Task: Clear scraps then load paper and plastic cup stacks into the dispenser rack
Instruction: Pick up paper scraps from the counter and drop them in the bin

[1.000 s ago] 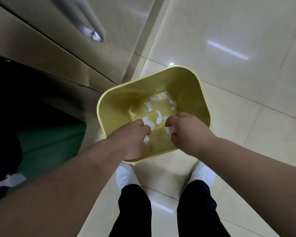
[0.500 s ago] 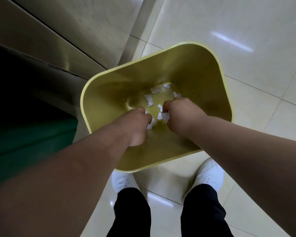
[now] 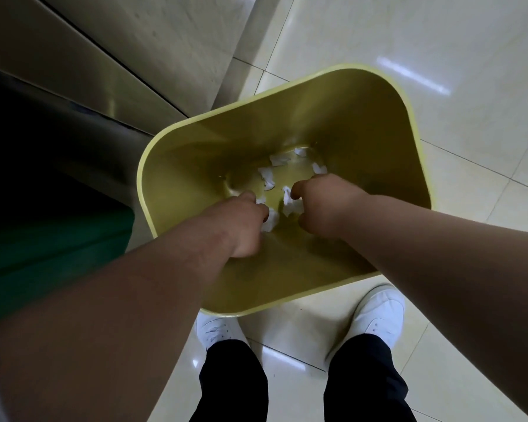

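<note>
- The left hand (image 3: 244, 226) is curling its fingers around white paper scraps (image 3: 270, 222) inside the yellow wastebasket (image 3: 378, 123).
- The right hand (image 3: 326, 205) is pinching another scrap (image 3: 291, 204) beside it.
- More scraps are lying on the wastebasket's bottom.
- The wastebasket is standing on the tiled floor (image 3: 439, 41), just ahead of white shoes (image 3: 378, 315).

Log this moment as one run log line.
step: clearing scraps | left hand: holds scraps | right hand: holds scraps | bin: scraps inside
</note>
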`<action>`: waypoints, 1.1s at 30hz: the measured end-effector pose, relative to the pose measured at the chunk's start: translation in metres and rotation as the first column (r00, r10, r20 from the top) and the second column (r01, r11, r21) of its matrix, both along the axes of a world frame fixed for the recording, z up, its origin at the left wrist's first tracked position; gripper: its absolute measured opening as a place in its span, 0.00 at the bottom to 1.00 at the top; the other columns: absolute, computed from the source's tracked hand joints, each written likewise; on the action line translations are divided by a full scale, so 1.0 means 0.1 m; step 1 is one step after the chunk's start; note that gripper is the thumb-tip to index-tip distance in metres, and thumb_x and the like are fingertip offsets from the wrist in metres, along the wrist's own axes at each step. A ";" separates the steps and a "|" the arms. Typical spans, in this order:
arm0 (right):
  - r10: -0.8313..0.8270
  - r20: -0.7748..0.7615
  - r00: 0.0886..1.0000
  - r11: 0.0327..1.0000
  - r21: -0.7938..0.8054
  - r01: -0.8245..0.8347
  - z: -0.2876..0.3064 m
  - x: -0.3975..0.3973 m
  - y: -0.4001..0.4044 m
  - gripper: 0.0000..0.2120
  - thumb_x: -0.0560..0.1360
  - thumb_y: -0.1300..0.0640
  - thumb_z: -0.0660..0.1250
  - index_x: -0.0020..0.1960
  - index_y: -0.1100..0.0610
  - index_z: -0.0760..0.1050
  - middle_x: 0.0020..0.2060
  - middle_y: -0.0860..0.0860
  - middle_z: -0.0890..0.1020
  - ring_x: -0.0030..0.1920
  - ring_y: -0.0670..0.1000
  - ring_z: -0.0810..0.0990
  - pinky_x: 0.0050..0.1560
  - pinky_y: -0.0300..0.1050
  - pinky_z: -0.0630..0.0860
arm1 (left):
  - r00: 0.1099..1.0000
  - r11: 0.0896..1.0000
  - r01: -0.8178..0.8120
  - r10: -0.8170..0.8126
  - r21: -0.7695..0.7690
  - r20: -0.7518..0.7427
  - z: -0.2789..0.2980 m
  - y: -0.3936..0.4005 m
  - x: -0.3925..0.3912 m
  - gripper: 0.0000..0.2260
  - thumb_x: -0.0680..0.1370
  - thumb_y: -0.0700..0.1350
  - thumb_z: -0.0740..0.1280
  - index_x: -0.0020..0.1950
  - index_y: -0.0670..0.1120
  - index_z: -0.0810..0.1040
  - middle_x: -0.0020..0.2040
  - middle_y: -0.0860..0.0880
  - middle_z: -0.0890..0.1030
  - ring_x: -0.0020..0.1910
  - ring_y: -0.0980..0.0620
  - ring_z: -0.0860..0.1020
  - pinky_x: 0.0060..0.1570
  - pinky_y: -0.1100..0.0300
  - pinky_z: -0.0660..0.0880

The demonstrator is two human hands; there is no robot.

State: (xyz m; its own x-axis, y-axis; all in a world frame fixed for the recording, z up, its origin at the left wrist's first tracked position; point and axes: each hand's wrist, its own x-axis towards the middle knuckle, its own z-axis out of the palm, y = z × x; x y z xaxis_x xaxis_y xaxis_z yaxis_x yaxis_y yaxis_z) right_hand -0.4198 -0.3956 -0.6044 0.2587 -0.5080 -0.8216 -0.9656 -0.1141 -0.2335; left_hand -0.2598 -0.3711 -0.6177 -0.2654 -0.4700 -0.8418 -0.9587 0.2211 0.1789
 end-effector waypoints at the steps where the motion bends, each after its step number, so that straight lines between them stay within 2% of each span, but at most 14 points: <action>1: 0.027 -0.007 1.000 1.000 0.012 -0.027 0.00 0.01 0.00 0.20 0.76 0.58 0.63 0.68 0.53 0.70 0.59 0.55 0.76 0.58 0.57 0.76 0.51 0.46 0.74 | 1.000 1.000 0.009 -0.009 0.007 0.000 0.01 0.00 -0.01 0.17 0.79 0.50 0.62 0.68 0.52 0.72 0.65 0.48 0.68 0.58 0.44 0.76 0.45 0.55 0.70; 5: 0.152 -0.040 0.988 0.988 0.010 -0.152 0.03 0.01 0.05 0.19 0.77 0.53 0.62 0.68 0.52 0.69 0.59 0.56 0.75 0.60 0.58 0.74 0.53 0.47 0.73 | 0.995 0.994 0.095 -0.097 0.054 0.037 0.07 -0.01 -0.04 0.18 0.79 0.48 0.61 0.69 0.52 0.72 0.65 0.48 0.70 0.60 0.46 0.75 0.52 0.53 0.75; 7: 0.183 -0.065 0.981 0.983 0.001 -0.183 0.09 -0.01 0.06 0.19 0.77 0.52 0.61 0.67 0.51 0.69 0.59 0.55 0.74 0.62 0.58 0.71 0.51 0.49 0.71 | 0.986 0.985 0.151 -0.156 0.086 0.065 0.13 -0.01 -0.04 0.19 0.79 0.47 0.60 0.70 0.53 0.70 0.65 0.48 0.71 0.61 0.46 0.75 0.52 0.54 0.74; 12: 0.190 -0.084 0.978 0.982 0.006 -0.190 0.39 -0.05 0.07 0.16 0.76 0.53 0.62 0.64 0.52 0.70 0.56 0.54 0.74 0.61 0.58 0.71 0.48 0.48 0.70 | 0.979 0.981 0.162 -0.173 0.108 0.104 0.45 -0.03 -0.03 0.20 0.79 0.49 0.60 0.71 0.52 0.69 0.65 0.47 0.69 0.63 0.45 0.73 0.57 0.52 0.74; 14: 0.182 -0.082 0.980 0.983 -0.001 -0.183 0.60 -0.07 0.05 0.15 0.76 0.53 0.62 0.62 0.52 0.70 0.55 0.54 0.74 0.61 0.58 0.71 0.48 0.48 0.71 | 0.978 0.983 0.163 -0.173 0.086 0.120 0.65 -0.05 -0.04 0.19 0.79 0.50 0.59 0.70 0.52 0.69 0.65 0.47 0.69 0.63 0.44 0.73 0.55 0.52 0.74; 17: 0.168 -0.052 0.984 0.985 -0.033 -0.169 1.01 -0.07 0.03 0.16 0.76 0.53 0.61 0.64 0.52 0.69 0.56 0.54 0.75 0.61 0.58 0.71 0.46 0.47 0.70 | 0.979 0.988 0.146 -0.152 0.051 0.136 1.06 -0.09 -0.07 0.20 0.79 0.52 0.59 0.71 0.51 0.68 0.69 0.47 0.68 0.65 0.43 0.72 0.57 0.51 0.73; 22: 0.193 0.000 0.981 0.976 -0.103 -0.192 2.04 -0.17 0.07 0.17 0.76 0.54 0.60 0.64 0.51 0.71 0.56 0.52 0.74 0.60 0.57 0.72 0.46 0.46 0.69 | 0.978 0.985 0.169 -0.171 0.027 0.118 2.14 -0.07 -0.12 0.20 0.78 0.50 0.60 0.70 0.50 0.69 0.65 0.47 0.70 0.63 0.43 0.74 0.56 0.48 0.75; 25: 0.196 -0.006 0.981 0.974 -0.117 -0.196 2.80 -0.26 0.04 0.18 0.77 0.53 0.60 0.66 0.51 0.71 0.58 0.53 0.75 0.57 0.57 0.75 0.44 0.45 0.69 | 0.964 0.971 0.239 -0.234 -0.029 0.123 2.91 -0.05 -0.15 0.20 0.79 0.52 0.59 0.70 0.51 0.68 0.65 0.48 0.69 0.62 0.43 0.74 0.48 0.52 0.74; 27: 0.194 -0.021 0.981 0.971 -0.136 -0.195 3.27 -0.31 0.01 0.18 0.77 0.53 0.60 0.67 0.51 0.71 0.58 0.52 0.76 0.55 0.56 0.77 0.43 0.45 0.71 | 0.959 0.962 0.268 -0.260 -0.060 0.116 3.32 -0.03 -0.17 0.20 0.79 0.53 0.59 0.71 0.51 0.68 0.66 0.48 0.69 0.61 0.44 0.74 0.46 0.53 0.74; 30: 0.202 -0.051 0.978 0.963 -0.172 -0.208 3.98 -0.39 0.03 0.18 0.76 0.53 0.60 0.65 0.52 0.71 0.56 0.52 0.77 0.54 0.56 0.77 0.45 0.46 0.74 | 0.985 0.980 0.173 -0.171 -0.093 0.030 3.92 0.00 -0.20 0.22 0.78 0.54 0.59 0.72 0.53 0.68 0.69 0.49 0.68 0.63 0.45 0.74 0.56 0.51 0.76; 33: 0.245 -0.128 0.961 0.933 -0.237 -0.269 4.67 -0.46 0.10 0.13 0.75 0.56 0.60 0.58 0.52 0.75 0.48 0.51 0.76 0.45 0.55 0.75 0.38 0.46 0.71 | 0.995 0.990 0.052 -0.062 -0.129 -0.077 4.50 0.03 -0.21 0.21 0.79 0.53 0.60 0.72 0.52 0.70 0.68 0.47 0.71 0.65 0.46 0.73 0.63 0.53 0.71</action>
State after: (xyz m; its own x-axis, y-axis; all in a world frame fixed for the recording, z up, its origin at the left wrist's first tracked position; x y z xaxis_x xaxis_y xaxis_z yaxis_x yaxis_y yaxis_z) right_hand -0.4658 -0.3852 -0.1378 0.3347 -0.6265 -0.7039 -0.9118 -0.4039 -0.0741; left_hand -0.2812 -0.3684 -0.1675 -0.3595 -0.5539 -0.7510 -0.9275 0.3008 0.2221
